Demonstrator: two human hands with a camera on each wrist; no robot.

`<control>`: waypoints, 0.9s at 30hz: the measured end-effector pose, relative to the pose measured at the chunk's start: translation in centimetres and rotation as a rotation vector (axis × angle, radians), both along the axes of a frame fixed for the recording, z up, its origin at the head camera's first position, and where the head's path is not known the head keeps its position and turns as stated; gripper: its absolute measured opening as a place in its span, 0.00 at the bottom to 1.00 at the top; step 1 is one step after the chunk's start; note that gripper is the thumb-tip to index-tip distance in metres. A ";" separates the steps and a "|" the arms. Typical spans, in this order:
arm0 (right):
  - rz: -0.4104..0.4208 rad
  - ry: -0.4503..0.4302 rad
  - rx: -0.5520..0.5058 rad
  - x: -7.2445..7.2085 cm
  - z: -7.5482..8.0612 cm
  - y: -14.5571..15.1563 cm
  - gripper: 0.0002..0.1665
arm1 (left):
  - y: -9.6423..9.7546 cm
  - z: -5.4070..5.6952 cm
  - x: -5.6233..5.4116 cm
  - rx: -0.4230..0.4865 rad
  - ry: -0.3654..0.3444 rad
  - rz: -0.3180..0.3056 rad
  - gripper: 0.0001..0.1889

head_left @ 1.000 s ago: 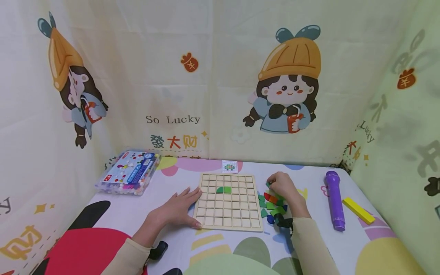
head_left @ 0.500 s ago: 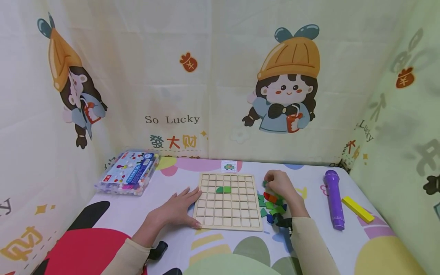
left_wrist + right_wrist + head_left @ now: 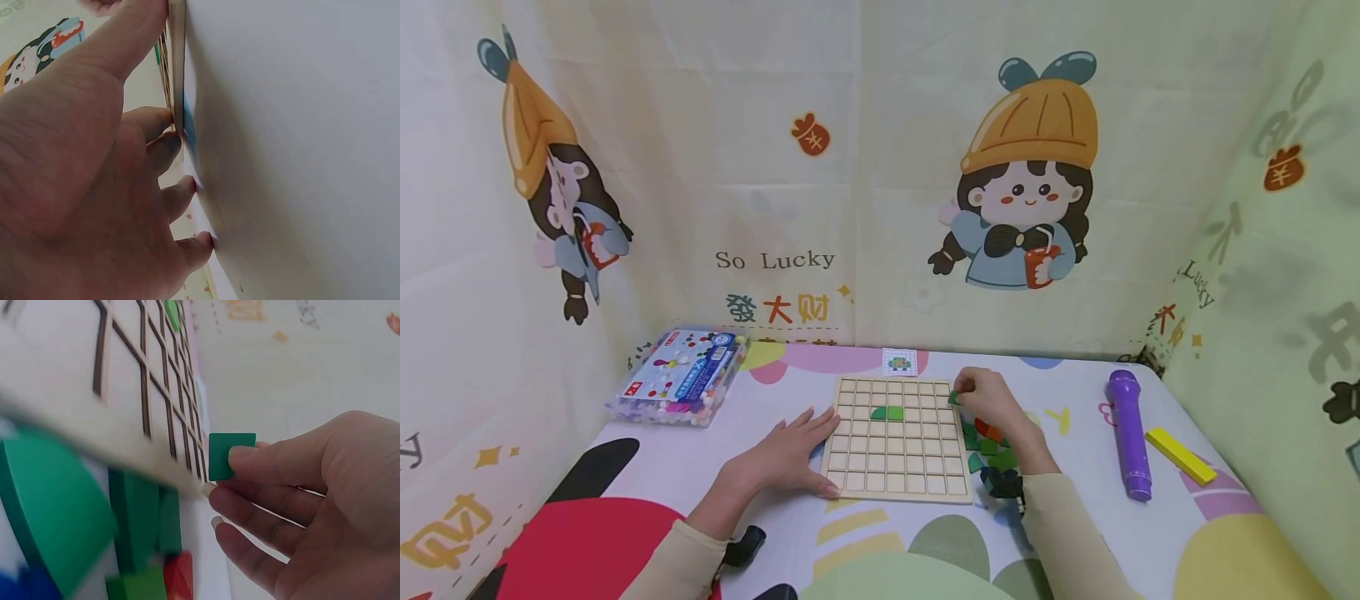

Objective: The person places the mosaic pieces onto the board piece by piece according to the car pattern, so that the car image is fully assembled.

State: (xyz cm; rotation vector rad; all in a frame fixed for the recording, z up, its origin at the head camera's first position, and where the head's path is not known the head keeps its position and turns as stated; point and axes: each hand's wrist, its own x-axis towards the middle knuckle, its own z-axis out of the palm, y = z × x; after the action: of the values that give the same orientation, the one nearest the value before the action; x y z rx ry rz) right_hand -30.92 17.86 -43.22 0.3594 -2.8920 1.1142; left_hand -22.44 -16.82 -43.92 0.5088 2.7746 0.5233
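A wooden grid board point(image 3: 898, 479) lies on the table, with a dark green quarter-round piece point(image 3: 878, 413) and a light green square point(image 3: 896, 413) side by side in its upper cells. My left hand point(image 3: 786, 454) rests spread along the board's left edge, thumb at the lower corner; the left wrist view shows its fingertips point(image 3: 203, 240) on the tabletop. My right hand point(image 3: 992, 404) pinches a dark green square tile point(image 3: 220, 456) between thumb and fingers, at the board's upper right edge. Several loose pieces point(image 3: 988, 447) in green, red, orange and blue lie beneath the right wrist, partly hidden.
A small pattern card point(image 3: 899, 362) lies behind the board. At the back left is a clear plastic case point(image 3: 681, 375) with a printed label. On the right lie a purple microphone-shaped object point(image 3: 1129, 437) and a yellow bar point(image 3: 1182, 457).
My right hand has moved left with the green tile, from above the loose pieces to the board's right edge. The left hand has stayed in place.
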 end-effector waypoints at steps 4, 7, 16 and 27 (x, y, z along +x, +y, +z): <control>0.072 -0.014 -0.033 0.3 0.0 -1.3 0.04 | 0.0 0.1 0.0 -0.001 0.002 0.000 0.60; 0.119 -0.021 -0.069 0.5 0.0 -2.3 0.06 | 0.0 0.1 0.1 0.001 0.003 0.001 0.60; 0.130 -0.003 -0.053 1.3 -0.1 -5.1 0.05 | 0.0 0.0 0.1 -0.001 0.001 0.006 0.60; 0.111 0.062 0.032 1.5 -0.9 -6.5 0.05 | 0.0 -0.4 -0.2 0.001 -0.002 0.008 0.60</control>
State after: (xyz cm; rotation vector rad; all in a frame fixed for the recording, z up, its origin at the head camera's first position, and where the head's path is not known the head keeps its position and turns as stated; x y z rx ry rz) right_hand -29.42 11.33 -44.15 0.5518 -2.8694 1.0522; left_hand -22.60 -16.83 -44.27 0.4969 2.7759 0.5268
